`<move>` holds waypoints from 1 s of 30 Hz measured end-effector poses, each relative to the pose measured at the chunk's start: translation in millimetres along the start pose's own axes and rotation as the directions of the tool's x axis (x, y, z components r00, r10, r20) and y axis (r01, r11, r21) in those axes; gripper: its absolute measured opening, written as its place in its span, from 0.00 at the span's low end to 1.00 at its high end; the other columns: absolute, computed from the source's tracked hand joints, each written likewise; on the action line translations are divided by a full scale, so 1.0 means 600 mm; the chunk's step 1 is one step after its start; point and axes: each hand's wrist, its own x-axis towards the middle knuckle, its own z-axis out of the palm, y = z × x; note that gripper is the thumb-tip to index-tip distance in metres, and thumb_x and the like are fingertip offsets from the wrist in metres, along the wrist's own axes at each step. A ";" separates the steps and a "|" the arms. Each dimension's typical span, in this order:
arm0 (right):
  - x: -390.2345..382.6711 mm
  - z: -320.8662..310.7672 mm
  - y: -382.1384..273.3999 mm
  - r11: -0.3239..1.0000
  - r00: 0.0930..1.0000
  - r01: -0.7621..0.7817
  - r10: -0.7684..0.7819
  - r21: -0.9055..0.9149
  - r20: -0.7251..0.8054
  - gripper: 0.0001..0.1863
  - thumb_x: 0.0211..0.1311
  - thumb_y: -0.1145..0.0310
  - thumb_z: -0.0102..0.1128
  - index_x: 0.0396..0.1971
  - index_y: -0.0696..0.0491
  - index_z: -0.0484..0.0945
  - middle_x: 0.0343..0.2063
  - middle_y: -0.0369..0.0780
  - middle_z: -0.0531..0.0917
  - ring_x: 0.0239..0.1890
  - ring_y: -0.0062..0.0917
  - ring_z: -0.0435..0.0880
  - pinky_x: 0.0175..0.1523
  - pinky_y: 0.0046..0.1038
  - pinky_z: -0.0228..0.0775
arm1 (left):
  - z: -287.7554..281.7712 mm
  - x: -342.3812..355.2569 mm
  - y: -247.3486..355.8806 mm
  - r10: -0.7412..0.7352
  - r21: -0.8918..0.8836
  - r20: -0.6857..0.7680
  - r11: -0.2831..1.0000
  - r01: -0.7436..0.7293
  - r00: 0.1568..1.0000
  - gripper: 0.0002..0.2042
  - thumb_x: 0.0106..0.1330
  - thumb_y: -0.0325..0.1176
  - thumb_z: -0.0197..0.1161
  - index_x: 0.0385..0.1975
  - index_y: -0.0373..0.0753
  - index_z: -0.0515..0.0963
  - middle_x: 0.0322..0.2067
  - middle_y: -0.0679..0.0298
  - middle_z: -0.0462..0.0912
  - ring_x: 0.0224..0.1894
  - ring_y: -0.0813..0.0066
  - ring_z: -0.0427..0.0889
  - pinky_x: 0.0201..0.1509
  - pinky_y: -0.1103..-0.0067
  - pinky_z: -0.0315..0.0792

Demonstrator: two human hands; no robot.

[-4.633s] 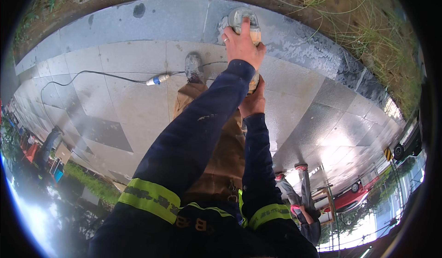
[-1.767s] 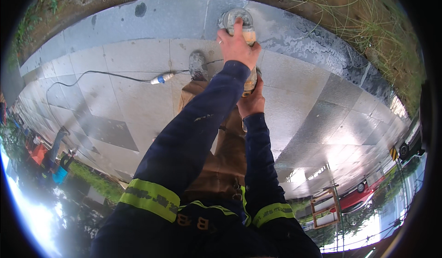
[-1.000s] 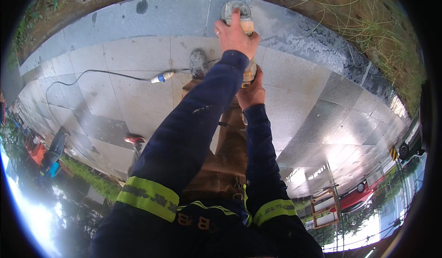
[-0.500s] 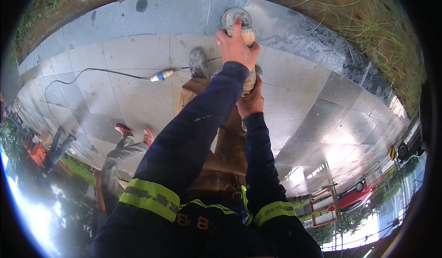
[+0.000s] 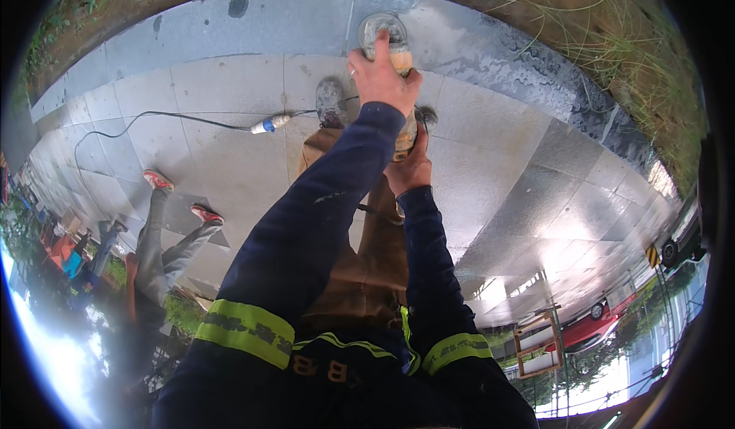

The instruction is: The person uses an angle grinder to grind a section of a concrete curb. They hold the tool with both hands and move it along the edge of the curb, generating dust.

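An angle grinder (image 5: 400,63) with a yellow-orange body and a dusty grey round head rests on the blue-grey edging stone (image 5: 298,23). My left hand (image 5: 380,82) is wrapped over its front, with the index finger stretched onto the head. Closer to me, my right hand (image 5: 412,167) grips the rear of the body. The disc's underside, against the stone, is hidden. My left hand and sleeve cover part of the tool's middle.
A black cable with a blue-and-white plug connector (image 5: 268,125) lies across the pale paving (image 5: 222,153). My dusty boot (image 5: 331,101) stands beside the grinder. At left walks a person in red shoes (image 5: 205,214). Grass and soil (image 5: 597,38) border the stone; a red car (image 5: 589,329) is at right.
Both my hands and the grinder have shifted slightly left along the edging stone, the grip unchanged. The person in red shoes has stepped further left.
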 end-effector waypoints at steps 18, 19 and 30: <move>-0.034 -0.005 -0.003 1.000 1.000 0.008 -0.008 -0.016 -0.014 0.48 0.41 0.76 0.65 0.66 0.42 0.54 0.43 0.52 0.83 0.47 0.51 0.82 0.51 0.43 0.75 | -0.020 -0.025 0.008 -0.065 0.105 0.032 0.993 0.061 0.997 0.36 0.47 0.36 0.72 0.60 0.44 0.65 0.52 0.41 0.61 0.51 0.34 0.70 0.56 0.56 0.69; -0.029 -0.006 -0.003 1.000 1.000 0.020 -0.021 -0.017 -0.023 0.48 0.41 0.76 0.64 0.66 0.42 0.54 0.44 0.52 0.83 0.47 0.52 0.82 0.51 0.43 0.75 | -0.017 -0.019 0.013 -0.057 0.106 0.034 0.993 0.053 0.998 0.36 0.47 0.36 0.72 0.60 0.44 0.65 0.52 0.42 0.62 0.51 0.35 0.70 0.55 0.56 0.70; -0.010 -0.009 -0.002 0.996 0.998 0.070 -0.070 -0.056 -0.001 0.47 0.41 0.75 0.63 0.66 0.42 0.55 0.42 0.52 0.83 0.46 0.53 0.81 0.50 0.44 0.75 | -0.015 -0.004 0.005 -0.039 0.074 -0.025 0.996 0.041 0.999 0.33 0.50 0.38 0.74 0.55 0.38 0.65 0.48 0.40 0.62 0.52 0.36 0.66 0.54 0.56 0.69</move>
